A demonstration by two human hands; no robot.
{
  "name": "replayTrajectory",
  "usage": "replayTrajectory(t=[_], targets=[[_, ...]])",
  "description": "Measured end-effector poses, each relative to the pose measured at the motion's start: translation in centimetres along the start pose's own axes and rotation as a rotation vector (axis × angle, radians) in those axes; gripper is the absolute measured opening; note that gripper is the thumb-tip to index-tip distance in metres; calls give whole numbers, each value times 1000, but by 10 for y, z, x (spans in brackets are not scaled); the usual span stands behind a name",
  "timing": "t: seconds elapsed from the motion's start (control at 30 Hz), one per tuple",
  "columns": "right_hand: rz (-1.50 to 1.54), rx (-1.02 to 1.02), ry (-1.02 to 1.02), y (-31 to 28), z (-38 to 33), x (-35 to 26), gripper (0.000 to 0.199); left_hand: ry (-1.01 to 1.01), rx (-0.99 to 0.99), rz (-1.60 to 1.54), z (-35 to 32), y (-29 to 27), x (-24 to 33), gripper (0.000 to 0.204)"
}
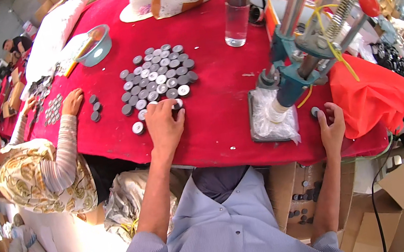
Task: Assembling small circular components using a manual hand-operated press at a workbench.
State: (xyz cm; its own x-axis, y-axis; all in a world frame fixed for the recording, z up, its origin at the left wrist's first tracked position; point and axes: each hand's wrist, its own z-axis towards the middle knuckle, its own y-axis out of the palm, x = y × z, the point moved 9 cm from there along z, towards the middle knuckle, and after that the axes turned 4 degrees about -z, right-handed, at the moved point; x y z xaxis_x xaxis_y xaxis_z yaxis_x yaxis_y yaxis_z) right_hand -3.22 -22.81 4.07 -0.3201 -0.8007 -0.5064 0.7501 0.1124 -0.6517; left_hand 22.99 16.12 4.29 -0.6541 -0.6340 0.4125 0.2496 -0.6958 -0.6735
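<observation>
A dark disc [177, 104] is sitting between the thumb and forefinger of the left hand [160, 125] at the centre of the frame, and these fingers are pinching it narrowly. Just above this hand, a cluster of round grey and white-topped discs [153, 76] is lying spread toward the upper centre. Right of centre, a small grey disc [315, 112] is resting just beside the right hand's [332, 124] thumb tip; that hand is curving its fingers loosely, and whether it is gripping the disc one cannot tell. Between the hands, nearer the right one, a teal press [291, 84] is standing over a plastic-wrapped base [265, 115]. A red bag [367, 93] is lying at the right, a clear bottle [237, 24] is standing at upper centre-right, and a bowl [96, 54] is resting at upper left. All of these are occupying a red-covered table [215, 78]. At the left edge, a co-worker [34, 178] is sitting with both hands over the tabletop.
</observation>
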Motion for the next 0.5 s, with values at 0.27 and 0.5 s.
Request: replayTrajectory(t=[0.27,0.5], targets=[[558,98,125,-62,68,-22,18,-202,-185,-633,5,36,62,42],[585,184,-36,-87,110,-86,19,-3,-270,-872,6,75,152,50]])
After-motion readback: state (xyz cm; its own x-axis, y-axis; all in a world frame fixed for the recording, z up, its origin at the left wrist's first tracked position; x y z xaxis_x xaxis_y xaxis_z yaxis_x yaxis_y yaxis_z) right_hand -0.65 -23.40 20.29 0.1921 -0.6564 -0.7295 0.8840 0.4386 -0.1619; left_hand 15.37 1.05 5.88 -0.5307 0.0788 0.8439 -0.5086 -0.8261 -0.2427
